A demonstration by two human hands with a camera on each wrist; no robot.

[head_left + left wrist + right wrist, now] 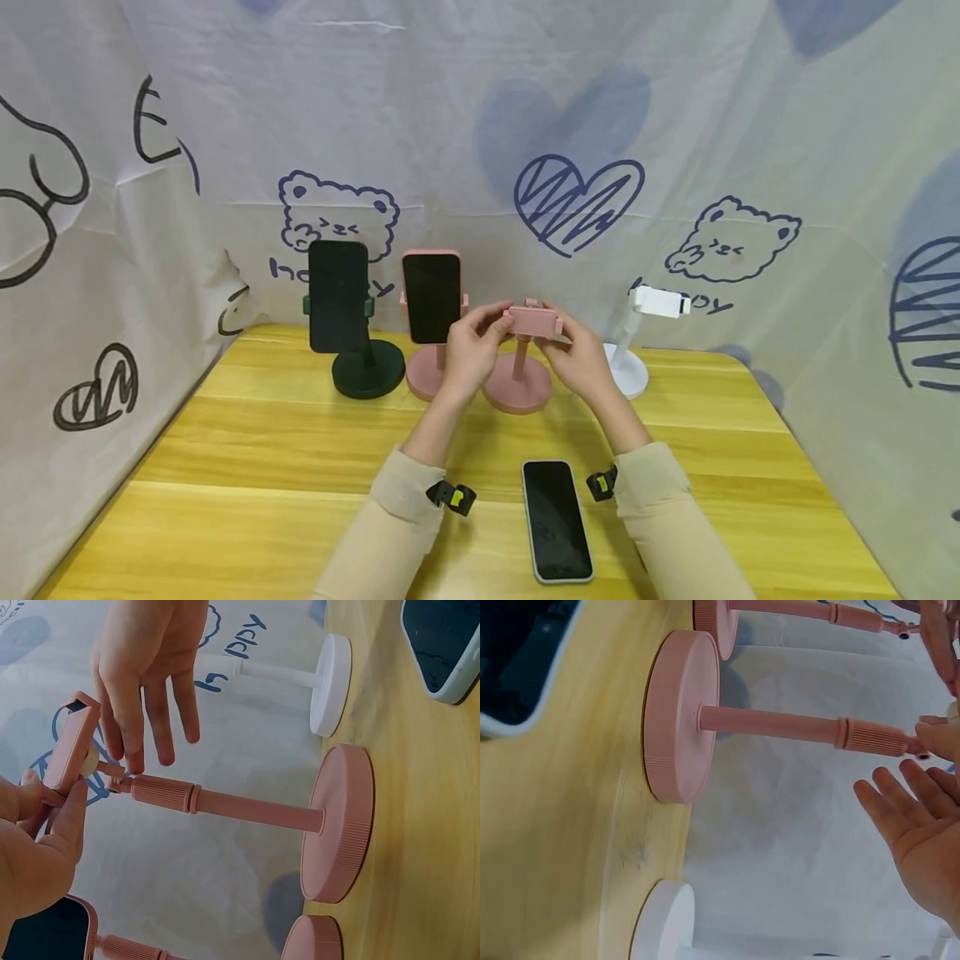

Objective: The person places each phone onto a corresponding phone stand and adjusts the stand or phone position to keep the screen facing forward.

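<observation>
A pink phone stand (517, 390) stands upright on its round base between the two hands. Its phone clamp (534, 322) has no phone in it. At the clamp's left end, my left hand (471, 354) pinches it between thumb and fingers, as the left wrist view also shows. My right hand (581, 358) is at the other side, fingers extended and spread, fingertips right at the joint behind the clamp. In the right wrist view the ribbed collar (874, 737) sits just below that joint. A phone with a pale case (557, 521) lies face up between the forearms.
To the left, a second pink stand (426, 375) holds a phone (432, 296), and a dark green stand (367, 371) holds a black phone (337, 296). A white stand (630, 373) stands right of my right hand. Behind the wooden table (247, 467) hangs a printed cloth (450, 125).
</observation>
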